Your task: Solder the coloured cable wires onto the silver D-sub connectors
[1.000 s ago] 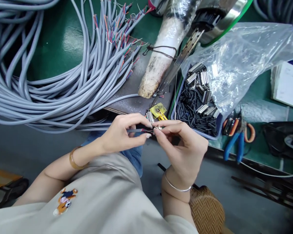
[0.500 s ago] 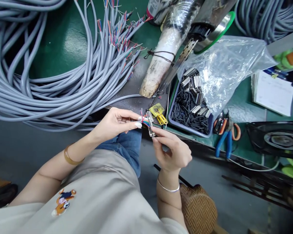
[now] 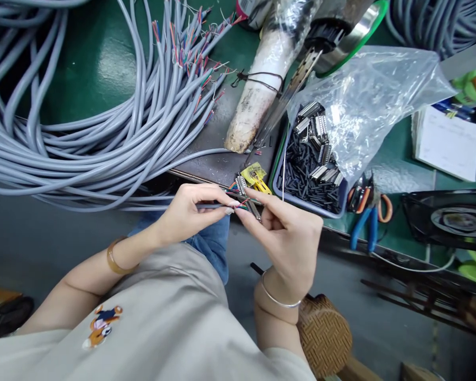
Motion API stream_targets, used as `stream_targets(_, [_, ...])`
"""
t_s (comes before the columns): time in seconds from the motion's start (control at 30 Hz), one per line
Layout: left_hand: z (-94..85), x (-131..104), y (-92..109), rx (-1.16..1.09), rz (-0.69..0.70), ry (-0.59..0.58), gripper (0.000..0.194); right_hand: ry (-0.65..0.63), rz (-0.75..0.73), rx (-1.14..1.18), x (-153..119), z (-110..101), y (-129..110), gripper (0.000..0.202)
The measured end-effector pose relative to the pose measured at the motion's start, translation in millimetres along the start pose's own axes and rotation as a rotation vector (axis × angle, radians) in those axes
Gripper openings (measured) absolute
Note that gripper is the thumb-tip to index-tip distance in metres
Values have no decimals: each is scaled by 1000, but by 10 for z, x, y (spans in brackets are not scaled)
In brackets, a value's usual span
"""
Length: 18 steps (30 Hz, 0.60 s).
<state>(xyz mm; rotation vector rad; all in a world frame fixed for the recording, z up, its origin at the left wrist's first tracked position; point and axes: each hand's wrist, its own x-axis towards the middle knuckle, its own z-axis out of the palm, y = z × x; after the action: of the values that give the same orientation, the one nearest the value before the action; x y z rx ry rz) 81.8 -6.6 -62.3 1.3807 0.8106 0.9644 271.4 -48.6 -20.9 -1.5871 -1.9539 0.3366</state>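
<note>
My left hand [image 3: 196,210] is closed, thumb and forefinger pinching thin coloured wires [image 3: 244,203] at a cable's end. Right against those fingertips, my right hand [image 3: 287,233] pinches the same wires between thumb and forefinger. A metal multi-pin connector [image 3: 254,210] shows just under the right forefinger. Beyond that finger a connector part with a row of pins [image 3: 241,184] has coloured wires on its left side. Whether both parts belong to one connector is hidden by the fingers. A yellow clip-like piece [image 3: 257,179] lies behind them at the table edge.
Grey cables [image 3: 115,132] with stripped ends spread across the left. A wrapped white rod [image 3: 248,114] points toward the hands. To the right stand a bin [image 3: 277,185] of black sleeves and connectors, a plastic bag [image 3: 365,100] and blue-handled pliers [image 3: 365,227]. A woven stool [image 3: 327,336] is below.
My right hand has shifted from the connector's lower end to the wires beside my left fingertips. The connector has tilted, its lower end swinging right. The view has shifted slightly.
</note>
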Motion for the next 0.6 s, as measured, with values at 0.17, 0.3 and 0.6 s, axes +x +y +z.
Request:
stream_targets(0.17, [47, -35, -2, 179, 105, 8, 11, 72, -195, -113, -47, 79, -5, 6])
stream_targets(0.3, [34, -14, 40, 58, -6, -13, 6, 129, -358, -216, -93, 113, -16, 6])
stream_targets(0.6, [-44, -17, 49, -77, 120, -48, 7, 330, -47, 16, -248, 56, 106, 18])
